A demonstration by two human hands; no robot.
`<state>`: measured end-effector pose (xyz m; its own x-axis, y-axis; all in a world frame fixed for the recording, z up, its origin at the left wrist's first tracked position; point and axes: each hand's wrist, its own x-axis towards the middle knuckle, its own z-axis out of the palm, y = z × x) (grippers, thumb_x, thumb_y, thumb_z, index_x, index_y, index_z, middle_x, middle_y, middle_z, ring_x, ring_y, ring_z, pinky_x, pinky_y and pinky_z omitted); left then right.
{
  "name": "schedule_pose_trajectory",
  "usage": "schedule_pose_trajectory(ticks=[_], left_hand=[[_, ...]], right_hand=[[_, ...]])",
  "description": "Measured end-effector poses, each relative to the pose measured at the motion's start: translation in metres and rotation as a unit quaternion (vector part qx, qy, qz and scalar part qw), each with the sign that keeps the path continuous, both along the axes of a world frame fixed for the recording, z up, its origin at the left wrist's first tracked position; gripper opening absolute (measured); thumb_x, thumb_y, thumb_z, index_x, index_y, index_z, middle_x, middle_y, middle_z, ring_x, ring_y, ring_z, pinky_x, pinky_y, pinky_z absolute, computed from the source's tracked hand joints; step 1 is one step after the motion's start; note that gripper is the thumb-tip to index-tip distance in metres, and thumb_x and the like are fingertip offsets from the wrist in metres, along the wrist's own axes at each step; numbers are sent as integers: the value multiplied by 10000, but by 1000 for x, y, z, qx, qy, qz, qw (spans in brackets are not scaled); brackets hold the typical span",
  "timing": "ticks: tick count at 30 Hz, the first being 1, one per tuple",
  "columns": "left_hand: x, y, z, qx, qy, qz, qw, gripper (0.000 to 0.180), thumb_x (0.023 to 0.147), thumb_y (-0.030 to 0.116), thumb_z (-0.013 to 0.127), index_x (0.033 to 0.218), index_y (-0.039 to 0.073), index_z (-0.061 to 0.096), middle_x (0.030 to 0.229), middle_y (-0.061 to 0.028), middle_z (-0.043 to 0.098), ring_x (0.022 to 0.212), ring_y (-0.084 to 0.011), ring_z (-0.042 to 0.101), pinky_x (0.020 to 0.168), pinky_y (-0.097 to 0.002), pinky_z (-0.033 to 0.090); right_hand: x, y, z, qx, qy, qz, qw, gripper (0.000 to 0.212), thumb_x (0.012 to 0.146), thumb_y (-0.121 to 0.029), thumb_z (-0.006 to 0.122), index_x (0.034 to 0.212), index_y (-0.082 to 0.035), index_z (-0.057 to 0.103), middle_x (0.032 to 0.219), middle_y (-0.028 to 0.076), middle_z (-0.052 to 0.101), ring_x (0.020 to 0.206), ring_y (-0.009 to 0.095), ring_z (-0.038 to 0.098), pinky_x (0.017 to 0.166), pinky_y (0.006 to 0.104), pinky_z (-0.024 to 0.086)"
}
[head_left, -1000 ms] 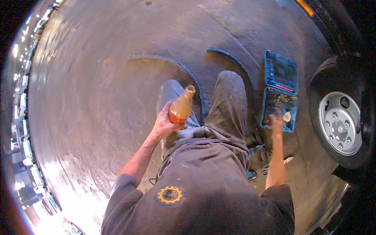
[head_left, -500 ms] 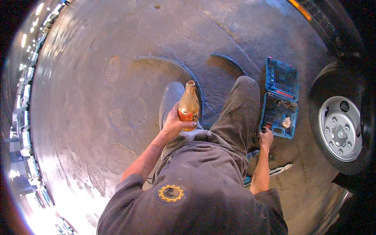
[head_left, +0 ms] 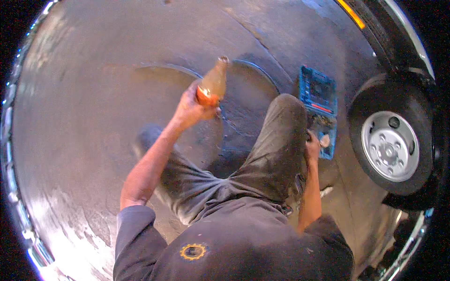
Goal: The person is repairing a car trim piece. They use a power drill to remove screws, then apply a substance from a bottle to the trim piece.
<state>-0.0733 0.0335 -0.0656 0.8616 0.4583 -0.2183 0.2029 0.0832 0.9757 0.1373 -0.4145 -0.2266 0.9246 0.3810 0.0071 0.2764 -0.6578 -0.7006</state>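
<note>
My left hand [head_left: 190, 110] is raised in front of me and grips the base of an amber plastic bottle [head_left: 214, 82], which tilts slightly with its neck pointing away from me. My right hand [head_left: 311, 147] hangs low beside my right knee, at the near edge of an open blue tool case [head_left: 318, 93] on the floor. A small white object [head_left: 324, 140] lies right by its fingers; whether the hand holds it is unclear. My legs in dark grey trousers are spread over the concrete floor.
A vehicle wheel [head_left: 390, 146] with a silver rim and black tyre stands at the right, below the dark vehicle body [head_left: 375, 33]. A pale scrap [head_left: 326, 191] lies on the floor near my right arm. Curved marks [head_left: 253, 70] run across the stained concrete.
My left hand has lifted the bottle up and away from my lap. My right hand has drawn back from the tool case to my knee. My left leg has swung out to the left.
</note>
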Motion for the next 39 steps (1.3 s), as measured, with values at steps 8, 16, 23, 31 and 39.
schedule_pose_trajectory(ticks=[8,16,23,31,39], left_hand=[[10,18,-49,70,-50,-2,996,718,587,167,879,1197,22,527,1097,-79,637,1012,-197,611,937,-333,478],[34,14,-38,-151,-71,-22,986,664,616,176,863,1180,22,547,1074,-66,643,993,-180,605,920,-332,480],[55,-24,-62,-125,-84,-71,986,718,600,76,849,1232,28,510,1075,-65,634,978,-172,617,870,-333,527],[92,-105,-34,29,-33,-255,966,751,604,183,798,1278,23,510,1155,-158,641,1066,-296,627,979,-347,477],[69,-95,-50,147,-55,-240,958,871,677,364,800,1391,18,441,1330,-191,560,1184,-322,574,994,-389,462]], right_hand=[[9,40,-3,-487,16,275,829,377,856,-220,655,1172,-16,628,890,102,690,747,230,656,667,341,521],[7,22,3,-297,16,57,953,304,899,-195,611,1135,-8,651,831,95,684,703,144,644,597,284,503],[-9,102,145,49,180,5,982,296,932,-167,625,1221,-102,627,896,57,675,736,127,618,622,265,513],[-34,158,168,133,-60,24,989,543,857,-132,710,1358,-105,503,1145,133,659,939,202,656,818,320,553],[-46,125,-6,365,134,-61,919,346,899,-246,632,1181,-46,606,1129,108,646,1016,234,626,879,363,515]])
